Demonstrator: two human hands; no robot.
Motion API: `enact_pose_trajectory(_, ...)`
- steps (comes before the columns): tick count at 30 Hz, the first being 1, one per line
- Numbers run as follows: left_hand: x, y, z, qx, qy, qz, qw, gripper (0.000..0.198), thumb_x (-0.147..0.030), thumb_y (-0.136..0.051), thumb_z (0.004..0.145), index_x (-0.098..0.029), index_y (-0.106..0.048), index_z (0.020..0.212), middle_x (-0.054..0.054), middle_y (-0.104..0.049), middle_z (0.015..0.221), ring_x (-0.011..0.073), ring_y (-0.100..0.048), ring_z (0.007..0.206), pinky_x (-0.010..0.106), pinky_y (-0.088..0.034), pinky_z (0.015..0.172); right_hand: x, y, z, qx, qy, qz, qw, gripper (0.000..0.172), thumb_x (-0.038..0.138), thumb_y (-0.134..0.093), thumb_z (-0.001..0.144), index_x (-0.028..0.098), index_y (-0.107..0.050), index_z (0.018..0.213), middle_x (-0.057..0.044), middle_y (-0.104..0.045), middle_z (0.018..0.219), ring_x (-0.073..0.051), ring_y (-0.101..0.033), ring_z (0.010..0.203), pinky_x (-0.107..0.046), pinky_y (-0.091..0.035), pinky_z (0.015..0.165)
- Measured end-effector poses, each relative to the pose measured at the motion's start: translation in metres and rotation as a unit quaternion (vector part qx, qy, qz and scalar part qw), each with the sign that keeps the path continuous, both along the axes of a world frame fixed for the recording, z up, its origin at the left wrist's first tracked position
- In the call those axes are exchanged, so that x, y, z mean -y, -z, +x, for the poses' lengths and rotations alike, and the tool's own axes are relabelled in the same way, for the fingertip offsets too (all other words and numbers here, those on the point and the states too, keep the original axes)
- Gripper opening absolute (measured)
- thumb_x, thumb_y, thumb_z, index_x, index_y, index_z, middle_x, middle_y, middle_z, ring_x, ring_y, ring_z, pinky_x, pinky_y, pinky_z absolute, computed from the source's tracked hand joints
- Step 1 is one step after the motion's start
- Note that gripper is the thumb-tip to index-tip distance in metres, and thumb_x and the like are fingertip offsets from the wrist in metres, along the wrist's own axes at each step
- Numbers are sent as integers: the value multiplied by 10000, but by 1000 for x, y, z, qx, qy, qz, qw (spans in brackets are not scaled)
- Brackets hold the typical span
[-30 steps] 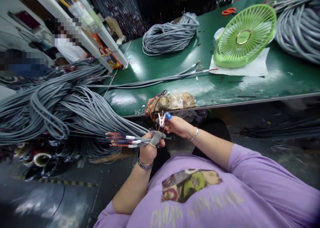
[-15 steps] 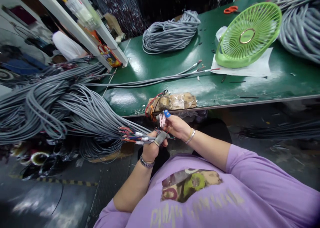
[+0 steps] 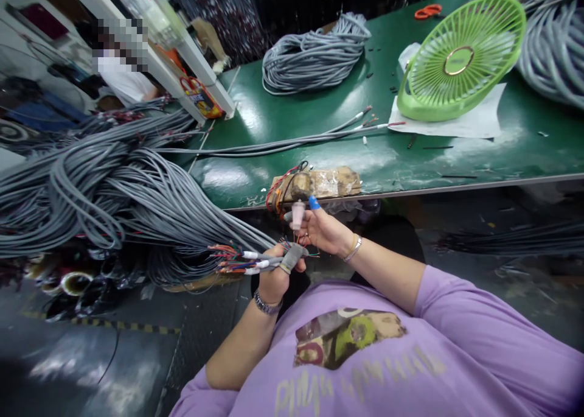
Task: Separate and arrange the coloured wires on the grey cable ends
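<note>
My left hand (image 3: 275,280) is closed around several grey cables (image 3: 276,260). A grey cover wraps its thumb, and stripped coloured wire ends (image 3: 228,257) stick out to the left. Fine coloured wires also show by that thumb. My right hand (image 3: 329,229) is just above and to the right, its thumb in a blue finger cot lifted away from the curled fingers. A pale pink clip (image 3: 298,215), blurred, is beside those fingers, with thin orange wires below it; what it is attached to is unclear. A wooden block (image 3: 335,182) with tape and red and black wires lies at the table edge.
A big heap of grey cables (image 3: 91,185) spreads at left. On the green table (image 3: 255,122) are a cable coil (image 3: 314,61), a green fan (image 3: 460,58) on white paper, orange-handled scissors (image 3: 427,11) and two cables (image 3: 274,147). A person in white (image 3: 123,76) is behind a post.
My right thumb has lifted off the pink clip and spread away from the fingers. The clip's jaws no longer look spread. My left hand keeps its hold on the cables.
</note>
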State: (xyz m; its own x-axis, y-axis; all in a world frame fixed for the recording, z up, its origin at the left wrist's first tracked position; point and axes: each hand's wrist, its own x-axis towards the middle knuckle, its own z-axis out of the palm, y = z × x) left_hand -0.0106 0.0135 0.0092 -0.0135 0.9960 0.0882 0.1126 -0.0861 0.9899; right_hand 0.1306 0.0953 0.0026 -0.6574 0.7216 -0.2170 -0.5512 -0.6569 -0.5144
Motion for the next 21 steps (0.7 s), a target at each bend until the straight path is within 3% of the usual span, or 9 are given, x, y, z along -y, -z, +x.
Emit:
enact_pose_trajectory(6, 2, -2, 11, 10, -62, 10, 998, 263, -379, -616, 823, -171, -659, 667, -11, -610, 526, 100, -547, 467, 229, -451, 493, 2, -5, 0, 17, 32, 10, 999, 305, 415, -563, 883, 136, -686, 899, -26, -609, 728, -86, -476, 569, -194, -416, 524)
enact_pose_trajectory(10, -2, -3, 17, 6, -75, 4, 997, 273, -379, -604, 832, -169, -649, 664, -13, -610, 529, 100, -553, 479, 225, -453, 504, 3, -4, -1, 10, 41, -4, 999, 378, 499, -602, 836, 130, -669, 881, -15, -595, 699, -82, -473, 548, -199, -427, 515)
enact_pose_trajectory(15, -5, -3, 19, -1, -83, 14, 996, 287, -374, -601, 835, -167, -640, 640, -5, -625, 550, 105, -569, 491, 233, -472, 529, 2, 0, -7, 30, 79, -5, 996, 436, 534, -770, 655, 144, -597, 743, 13, -563, 614, -79, -463, 513, -195, -392, 474)
enact_pose_trajectory(21, -4, -1, 19, -18, -67, 16, 997, 316, -384, -598, 837, -166, -631, 610, -4, -620, 542, 104, -569, 490, 235, -478, 528, 4, 12, -10, 78, 205, 68, 973, 479, 592, -741, 650, 150, -580, 740, 30, -546, 601, -62, -425, 515, -185, -348, 487)
